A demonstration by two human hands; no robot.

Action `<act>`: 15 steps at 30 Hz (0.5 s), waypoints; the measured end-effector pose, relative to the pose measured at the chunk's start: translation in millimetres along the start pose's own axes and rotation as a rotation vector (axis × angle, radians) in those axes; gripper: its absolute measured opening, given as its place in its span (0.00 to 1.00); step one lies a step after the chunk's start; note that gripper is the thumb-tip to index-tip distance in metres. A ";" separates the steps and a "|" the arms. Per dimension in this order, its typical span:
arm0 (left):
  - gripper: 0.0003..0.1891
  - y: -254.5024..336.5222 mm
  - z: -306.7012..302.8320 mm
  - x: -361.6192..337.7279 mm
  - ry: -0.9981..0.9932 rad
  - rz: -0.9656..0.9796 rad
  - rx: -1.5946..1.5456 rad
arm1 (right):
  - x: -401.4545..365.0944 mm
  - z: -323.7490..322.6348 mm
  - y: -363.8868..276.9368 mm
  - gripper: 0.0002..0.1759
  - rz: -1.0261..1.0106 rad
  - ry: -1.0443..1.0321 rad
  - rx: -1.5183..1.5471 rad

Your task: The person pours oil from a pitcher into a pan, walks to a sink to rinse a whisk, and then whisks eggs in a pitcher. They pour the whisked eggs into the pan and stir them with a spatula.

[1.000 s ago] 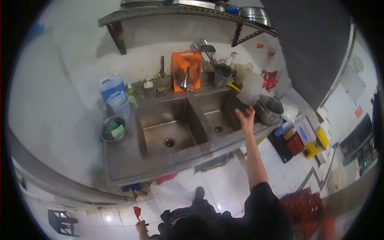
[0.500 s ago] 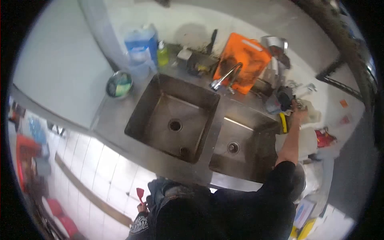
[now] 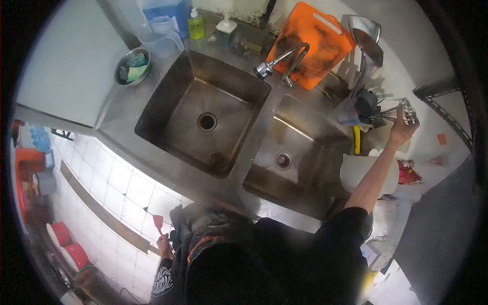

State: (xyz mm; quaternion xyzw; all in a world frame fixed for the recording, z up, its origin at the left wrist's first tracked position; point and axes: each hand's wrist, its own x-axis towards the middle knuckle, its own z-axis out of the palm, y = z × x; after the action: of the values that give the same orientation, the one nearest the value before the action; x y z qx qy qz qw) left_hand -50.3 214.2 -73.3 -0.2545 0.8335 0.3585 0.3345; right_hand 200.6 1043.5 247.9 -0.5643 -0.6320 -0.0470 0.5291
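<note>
Low at my left side, my left hand is closed around a red spatula, its blade pointing up. My right arm reaches out to the far right of the counter. There my right hand has its fingers closed about the wire loops of a whisk. The whisk's handle end points toward a translucent utensil container, which lies tilted with a dark utensil in its mouth. Another wire whisk shows just behind. Shadow and overlap hide where the handles end.
Two steel basins, the left sink and right sink, lie before me under a flexible faucet. An orange cutting board leans on the wall beside ladles. A sponge bowl and soap bottle stand left.
My right hand has moved right, away from the container, and the whisk's loops now show in it. The view has shifted, and my left hand still has the red spatula.
</note>
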 end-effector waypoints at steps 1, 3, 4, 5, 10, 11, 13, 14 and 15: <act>0.19 -7.6 -0.7 16.0 -0.031 0.002 -0.040 | 0.1 -10.8 -13.2 0.41 -0.007 0.006 0.084; 0.21 -23.4 -6.4 38.2 -0.085 0.131 -0.024 | 15.1 -21.4 3.4 0.39 -0.147 0.083 0.009; 0.21 -26.9 -5.1 43.2 -0.091 0.127 -0.040 | 12.9 -35.1 -14.0 0.39 -0.131 0.107 0.051; 0.21 -29.6 -5.8 49.7 -0.096 0.124 -0.056 | 8.7 -48.8 -33.6 0.39 -0.115 0.132 0.094; 0.18 -37.3 -26.3 59.5 -0.165 0.122 -0.230 | -20.6 -103.5 -87.5 0.40 -0.225 0.283 -0.061; 0.17 -43.3 -32.5 68.3 -0.182 0.141 -0.262 | -22.2 -111.8 -78.2 0.39 -0.306 0.339 -0.150; 0.15 -86.2 -45.7 103.8 -0.190 0.181 -0.346 | -46.2 -128.2 -108.8 0.35 -0.394 0.366 0.066; 0.15 -129.8 -51.3 142.8 -0.122 0.159 -0.222 | -69.0 -142.0 -141.1 0.32 -0.393 0.324 0.375; 0.15 -117.0 -77.0 130.9 -0.206 0.174 -0.250 | -93.3 -156.2 -164.9 0.31 -0.412 0.379 0.341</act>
State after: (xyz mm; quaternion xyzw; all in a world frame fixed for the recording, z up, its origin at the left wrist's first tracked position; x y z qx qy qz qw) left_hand -86.1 59.2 -180.2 -0.1832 0.7625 0.5111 0.3518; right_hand 152.6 820.0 337.3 -0.3089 -0.6219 -0.1507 0.7037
